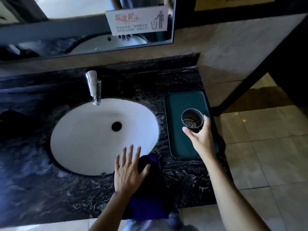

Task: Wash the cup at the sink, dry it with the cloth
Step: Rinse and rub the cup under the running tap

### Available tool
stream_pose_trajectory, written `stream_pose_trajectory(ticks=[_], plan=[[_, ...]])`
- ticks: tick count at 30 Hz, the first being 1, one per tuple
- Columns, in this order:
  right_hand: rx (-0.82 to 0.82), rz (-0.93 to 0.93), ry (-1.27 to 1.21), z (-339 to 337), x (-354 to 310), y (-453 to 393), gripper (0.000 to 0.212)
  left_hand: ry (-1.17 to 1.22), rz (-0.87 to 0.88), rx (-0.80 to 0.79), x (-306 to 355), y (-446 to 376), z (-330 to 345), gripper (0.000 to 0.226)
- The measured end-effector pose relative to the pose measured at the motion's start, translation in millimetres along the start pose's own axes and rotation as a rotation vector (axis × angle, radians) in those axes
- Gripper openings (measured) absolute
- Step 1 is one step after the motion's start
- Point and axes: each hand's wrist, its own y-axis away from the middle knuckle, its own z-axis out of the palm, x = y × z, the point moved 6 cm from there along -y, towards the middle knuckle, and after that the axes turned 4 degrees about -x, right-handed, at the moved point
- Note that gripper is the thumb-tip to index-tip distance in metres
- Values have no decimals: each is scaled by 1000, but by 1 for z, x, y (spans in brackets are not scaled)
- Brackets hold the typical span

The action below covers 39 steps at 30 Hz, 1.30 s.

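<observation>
My right hand [200,137] wraps around the metal cup [192,120], upright over the green tray [180,104] right of the sink [86,139]. My left hand [128,170] lies flat, fingers spread, holding nothing, over the dark cloth [150,189] at the counter's near edge.

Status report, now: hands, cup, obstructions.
Right hand gripping cup over green tray. Left hand open, flat over cloth. Sink unobstructed, no visible flow from faucet.
</observation>
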Motion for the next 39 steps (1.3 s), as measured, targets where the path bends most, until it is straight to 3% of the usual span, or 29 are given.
stream_pose_trajectory(ticks=[5, 17, 30, 33, 36, 39], plan=[[-64, -79, -9, 12, -17, 10, 80, 84, -7, -10, -4, 0, 3, 87], [-350, -229, -138, 136, -110, 90, 75, 872, 140, 201, -32, -1, -90, 100], [-628, -140, -178, 262, -151, 130, 83, 1120, 193, 294, -155, -4, -115, 81], [-529, -42, -195, 264, -158, 110, 62, 1176, 169, 294, -170, -9, -116, 72], [-329, 3, -181, 258, -174, 69, 15, 1220, 103, 317, -185, -23, -114, 72], [-276, 104, -268, 265, -196, 23, 16, 1240, 44, 293, -191, -43, -112, 74]])
